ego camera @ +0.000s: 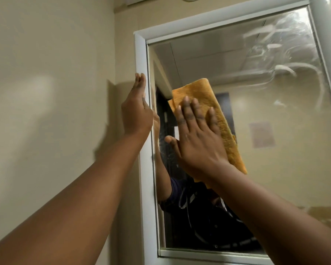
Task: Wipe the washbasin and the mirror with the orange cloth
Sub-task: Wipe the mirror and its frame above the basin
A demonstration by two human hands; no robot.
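Observation:
The mirror (275,169) hangs on the wall in a white frame (141,54), tilted in my view. The folded orange cloth (216,111) lies flat against the glass near its left side. My right hand (197,138) presses on the cloth with spread fingers. My left hand (136,109) rests flat against the left edge of the frame, fingers straight and together, holding nothing. White smeared wipe streaks (287,64) cover the upper right of the glass. The washbasin is out of view.
A beige wall (52,92) fills the left of the view. A white fixture (139,0) shows at the top edge above the mirror. The glass reflects my arms, dark clothing and a room behind with a paper on its wall.

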